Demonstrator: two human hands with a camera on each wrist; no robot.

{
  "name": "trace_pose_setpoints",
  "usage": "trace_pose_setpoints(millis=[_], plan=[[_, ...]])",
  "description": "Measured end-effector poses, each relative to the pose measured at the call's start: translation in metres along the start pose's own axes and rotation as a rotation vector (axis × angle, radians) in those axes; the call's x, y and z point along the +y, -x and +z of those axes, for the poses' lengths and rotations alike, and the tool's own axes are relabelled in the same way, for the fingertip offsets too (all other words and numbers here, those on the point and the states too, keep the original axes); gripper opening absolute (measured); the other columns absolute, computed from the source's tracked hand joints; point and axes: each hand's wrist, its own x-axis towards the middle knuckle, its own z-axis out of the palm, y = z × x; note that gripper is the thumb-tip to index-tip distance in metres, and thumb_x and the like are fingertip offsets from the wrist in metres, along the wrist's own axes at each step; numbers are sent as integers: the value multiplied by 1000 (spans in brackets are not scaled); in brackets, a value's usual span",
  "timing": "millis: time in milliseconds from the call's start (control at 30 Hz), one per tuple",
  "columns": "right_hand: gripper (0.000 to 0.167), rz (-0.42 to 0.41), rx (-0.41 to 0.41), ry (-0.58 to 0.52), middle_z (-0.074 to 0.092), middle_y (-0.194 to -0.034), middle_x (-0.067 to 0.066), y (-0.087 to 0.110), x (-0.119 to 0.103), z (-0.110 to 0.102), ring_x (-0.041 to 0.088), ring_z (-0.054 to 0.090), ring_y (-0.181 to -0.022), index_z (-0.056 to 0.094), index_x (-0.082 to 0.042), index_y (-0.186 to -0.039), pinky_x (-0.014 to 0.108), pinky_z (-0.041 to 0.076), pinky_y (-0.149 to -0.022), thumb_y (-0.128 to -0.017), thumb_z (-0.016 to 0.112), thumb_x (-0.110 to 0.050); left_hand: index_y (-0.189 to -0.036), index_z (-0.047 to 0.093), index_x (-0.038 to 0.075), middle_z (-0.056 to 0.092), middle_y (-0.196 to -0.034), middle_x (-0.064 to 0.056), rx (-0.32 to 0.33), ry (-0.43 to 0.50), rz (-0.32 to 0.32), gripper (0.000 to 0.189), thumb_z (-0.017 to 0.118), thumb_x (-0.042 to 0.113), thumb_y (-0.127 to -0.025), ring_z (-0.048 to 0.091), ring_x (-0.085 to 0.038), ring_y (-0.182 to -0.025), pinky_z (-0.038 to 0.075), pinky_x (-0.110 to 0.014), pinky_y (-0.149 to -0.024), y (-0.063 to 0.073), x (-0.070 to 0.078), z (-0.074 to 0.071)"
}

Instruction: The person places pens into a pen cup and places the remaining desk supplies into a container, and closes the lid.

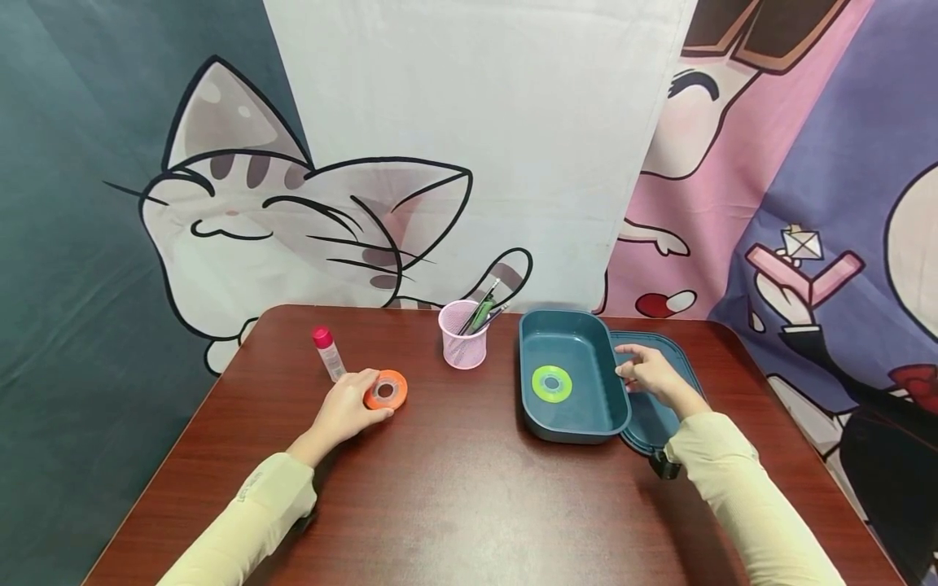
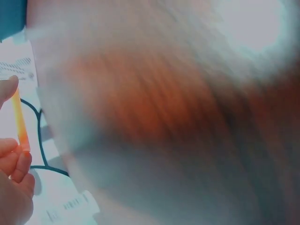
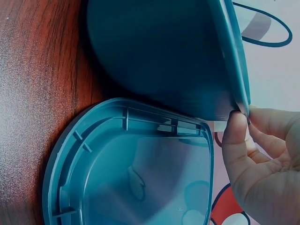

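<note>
On the left, my left hand pinches an orange roll of tape between thumb and fingers. The left wrist view shows the roll edge-on; the rest there is blurred. Just behind that hand stands a small clear bottle with a red cap, its lower end partly hidden. My right hand pinches the right rim of a dark blue rectangular box; the right wrist view shows thumb and fingers on the rim. A yellow-green roll of tape lies inside the box.
Beside the box, partly under my right hand, lies its blue lid, inner side up in the right wrist view. A pink mesh pen cup with several pens stands left of the box. The brown table ends at a printed cloth backdrop.
</note>
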Motion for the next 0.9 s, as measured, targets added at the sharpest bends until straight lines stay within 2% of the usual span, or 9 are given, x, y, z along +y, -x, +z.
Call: trace_pose_setpoints(millis=[200, 533, 900], plan=[[51, 3, 2, 4, 49, -95, 17, 1, -1, 0, 14, 51, -68, 28, 5, -133, 29, 50, -62, -87, 49, -3, -116, 56, 0, 59, -113, -12, -14, 24, 10, 67, 76, 35, -64, 51, -29, -99, 43, -41, -86, -6, 15, 1], [51, 9, -1, 9, 49, -93, 16, 1, -2, 0, 15, 51, -69, 28, 5, -133, 28, 50, -62, -87, 49, -3, -117, 55, 1, 59, -113, -10, -21, 61, 64, 67, 77, 35, -62, 51, -26, -101, 43, -40, -86, -18, 43, 6], [51, 9, 6, 11, 49, -94, 16, 0, -1, 0, 15, 51, -69, 29, 4, -133, 31, 51, -64, -87, 48, -3, -117, 55, 4, 60, -112, -7, -66, 98, 105, 66, 75, 37, -64, 51, -23, -99, 44, -38, -84, -38, 69, 10]])
